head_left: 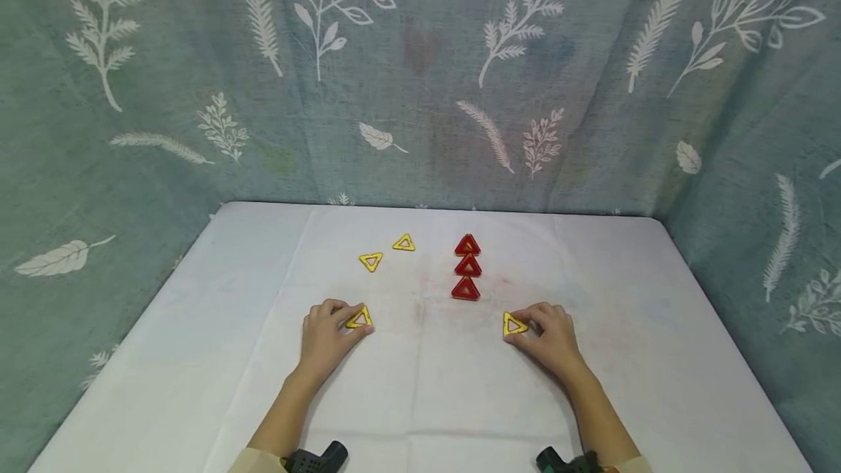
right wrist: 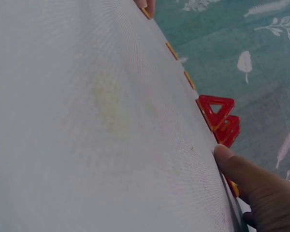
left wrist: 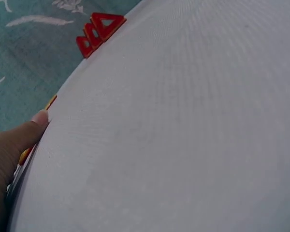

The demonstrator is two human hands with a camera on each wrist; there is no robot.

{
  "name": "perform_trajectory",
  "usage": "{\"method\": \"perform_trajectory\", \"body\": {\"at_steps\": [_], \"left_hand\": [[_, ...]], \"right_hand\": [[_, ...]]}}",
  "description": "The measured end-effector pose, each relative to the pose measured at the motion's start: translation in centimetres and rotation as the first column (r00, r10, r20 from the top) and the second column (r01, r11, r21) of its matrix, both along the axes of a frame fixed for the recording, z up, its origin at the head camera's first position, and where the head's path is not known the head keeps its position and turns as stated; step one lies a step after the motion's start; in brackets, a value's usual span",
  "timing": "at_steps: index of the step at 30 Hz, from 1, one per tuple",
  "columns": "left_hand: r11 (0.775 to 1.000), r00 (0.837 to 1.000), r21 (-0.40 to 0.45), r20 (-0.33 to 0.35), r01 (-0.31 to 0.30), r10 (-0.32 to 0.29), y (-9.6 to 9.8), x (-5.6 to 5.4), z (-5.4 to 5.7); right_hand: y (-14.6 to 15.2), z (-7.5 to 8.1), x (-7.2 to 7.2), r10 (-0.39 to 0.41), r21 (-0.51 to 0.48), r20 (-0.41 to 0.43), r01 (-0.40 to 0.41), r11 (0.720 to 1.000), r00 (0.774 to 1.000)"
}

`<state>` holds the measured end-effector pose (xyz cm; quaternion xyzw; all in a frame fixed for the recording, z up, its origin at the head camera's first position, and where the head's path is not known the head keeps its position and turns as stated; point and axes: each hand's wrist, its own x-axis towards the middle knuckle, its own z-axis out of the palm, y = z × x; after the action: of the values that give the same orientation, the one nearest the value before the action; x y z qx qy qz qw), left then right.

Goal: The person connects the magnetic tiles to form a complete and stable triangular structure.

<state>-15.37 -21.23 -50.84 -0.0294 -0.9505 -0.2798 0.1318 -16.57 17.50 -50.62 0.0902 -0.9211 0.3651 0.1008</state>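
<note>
My left hand [head_left: 326, 336] pinches a yellow triangle frame [head_left: 351, 325] between thumb and fingers, low at the table. On the other side my right hand [head_left: 550, 338] holds a second yellow triangle frame [head_left: 507, 323] the same way. Farther back, between the hands, three red triangle frames [head_left: 466, 289] stand in a row one behind another; the left wrist view shows these red triangles [left wrist: 108, 35] upright. Two more yellow triangle frames [head_left: 371, 270] lie toward the back left, seen edge-on in the right wrist view, where my right thumb [right wrist: 224, 152] overlaps the held piece.
A white cloth covers the table [head_left: 420, 385]. Behind it and along both sides hangs a green curtain [head_left: 420, 93] with a white leaf print. A dark device sits on each wrist, the left one [head_left: 317, 458] near the front edge of the view.
</note>
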Motion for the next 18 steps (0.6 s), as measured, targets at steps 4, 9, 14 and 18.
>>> {"method": "perform_trajectory", "body": {"at_steps": [4, 9, 14, 18], "left_hand": [[1.000, 1.000, 0.002, -0.011, 0.015, -0.015, 0.6, 0.0, 0.2], [1.000, 0.999, 0.012, -0.037, 0.024, -0.024, 1.4, 0.2, 0.3], [0.997, 0.998, 0.033, -0.002, 0.063, -0.063, 2.3, 0.8, 0.0], [0.995, 0.996, 0.040, -0.016, 0.093, -0.092, 3.0, 1.0, 0.0]], "right_hand": [[0.4, -0.2, -0.1, 0.053, 0.019, -0.063, -0.052, 0.998, 0.997], [0.5, -0.3, -0.5, 0.091, 0.025, -0.119, -0.088, 0.996, 0.989], [0.4, -0.3, -0.3, 0.101, 0.024, -0.106, -0.099, 0.995, 0.989], [0.3, -0.2, -0.2, 0.110, 0.011, -0.081, -0.110, 0.994, 0.991]]}}
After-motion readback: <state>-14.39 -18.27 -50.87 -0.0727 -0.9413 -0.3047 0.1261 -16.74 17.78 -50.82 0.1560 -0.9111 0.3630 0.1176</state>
